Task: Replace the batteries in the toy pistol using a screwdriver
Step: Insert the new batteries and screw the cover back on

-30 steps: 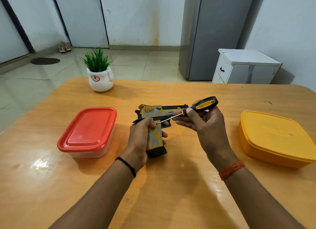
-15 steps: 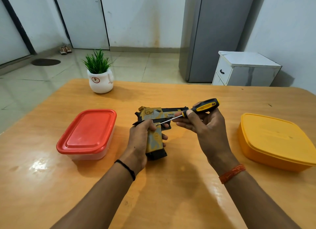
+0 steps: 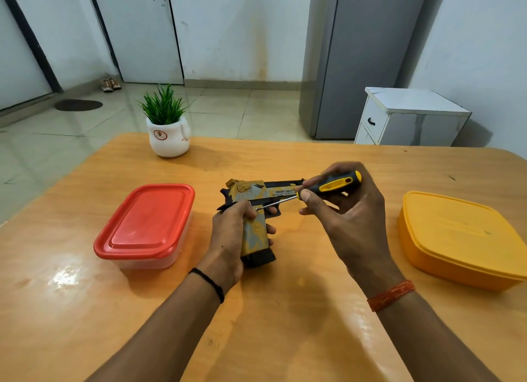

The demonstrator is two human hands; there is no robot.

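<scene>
While grips stay unchanged, left hand (image 3: 228, 239) clasps toy pistol (image 3: 253, 210) upright; right hand (image 3: 345, 213) pinches screwdriver (image 3: 328, 185), tip at grip top.

Glossy wooden table (image 3: 285, 339) under the hands, plastic pistol (image 3: 253, 193), thin shiny metal screwdriver (image 3: 330, 183) shaft, smooth plastic red lid (image 3: 148, 219) left, matt yellow box (image 3: 462, 239) right

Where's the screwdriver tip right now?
Head view, mid-table: the screwdriver is in the right hand, its tip at the pistol just above the grip, beside the left hand.
</scene>
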